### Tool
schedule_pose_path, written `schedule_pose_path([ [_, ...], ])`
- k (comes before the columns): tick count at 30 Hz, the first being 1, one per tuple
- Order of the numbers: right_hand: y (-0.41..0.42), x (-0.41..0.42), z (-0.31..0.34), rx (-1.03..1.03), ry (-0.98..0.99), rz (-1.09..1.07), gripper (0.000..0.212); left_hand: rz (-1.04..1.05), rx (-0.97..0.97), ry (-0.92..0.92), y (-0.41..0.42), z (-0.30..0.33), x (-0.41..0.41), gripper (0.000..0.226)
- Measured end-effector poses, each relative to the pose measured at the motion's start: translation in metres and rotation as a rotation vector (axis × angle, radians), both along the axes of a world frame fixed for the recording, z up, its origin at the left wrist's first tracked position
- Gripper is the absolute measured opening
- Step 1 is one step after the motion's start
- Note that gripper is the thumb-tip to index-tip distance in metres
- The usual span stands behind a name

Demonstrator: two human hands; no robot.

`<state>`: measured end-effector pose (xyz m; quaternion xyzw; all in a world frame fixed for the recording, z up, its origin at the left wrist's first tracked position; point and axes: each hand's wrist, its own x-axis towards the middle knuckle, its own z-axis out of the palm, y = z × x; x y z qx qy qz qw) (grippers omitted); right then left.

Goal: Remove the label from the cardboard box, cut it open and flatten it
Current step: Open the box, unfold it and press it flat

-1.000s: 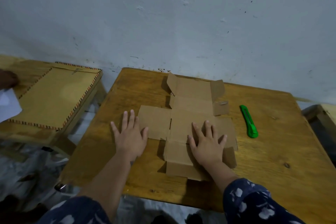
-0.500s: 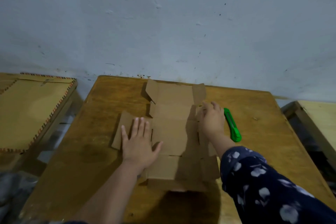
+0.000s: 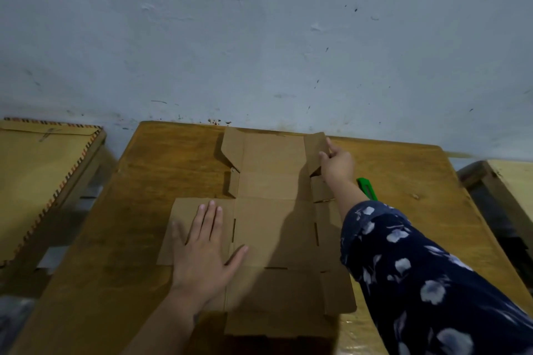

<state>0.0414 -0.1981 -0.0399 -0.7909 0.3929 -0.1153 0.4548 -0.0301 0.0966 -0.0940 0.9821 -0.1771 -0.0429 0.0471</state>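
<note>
Head view: left hand (image 3: 206, 256) flat on cardboard box (image 3: 274, 228), right hand (image 3: 337, 166) pinching far-right flap (image 3: 314, 153).

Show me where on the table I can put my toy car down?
Bare wood lies left of the cardboard, out to the table edge, and on the right beyond the green cutter. The middle is crowded: cardboard, the left hand pressing it, the right hand holding a flap.
</note>
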Motion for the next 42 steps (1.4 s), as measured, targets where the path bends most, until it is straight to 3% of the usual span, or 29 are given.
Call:
schedule_pose_path([
  [7,-0.008,-0.013,0.008,0.181,-0.123,-0.103,0.046,0.004,0.036,0.034,-0.002,0.005,0.001,0.094],
  [18,0.002,-0.066,0.005,0.243,-0.182,-0.073,0.047,-0.004,0.050,0.077,-0.004,0.013,-0.001,0.092],
  [22,0.005,-0.070,0.010,0.249,-0.226,-0.075,0.049,0.030,-0.076,0.121,-0.002,0.016,0.000,0.098],
  [25,0.005,-0.067,0.015,0.232,-0.255,-0.099,0.048,0.024,-0.182,-0.039,-0.010,0.032,0.011,0.095],
  [29,0.008,-0.069,0.017,0.201,-0.286,-0.118,0.047,-0.122,-0.107,-0.307,-0.046,0.078,0.048,0.070],
  [33,0.007,-0.069,0.009,0.212,-0.337,-0.111,0.048,-0.311,-0.045,-0.213,-0.086,0.102,0.085,0.061],
  [42,0.005,-0.084,0.010,0.348,-0.448,-0.033,0.048,-0.386,0.063,-0.087,-0.146,0.112,0.134,0.061],
])
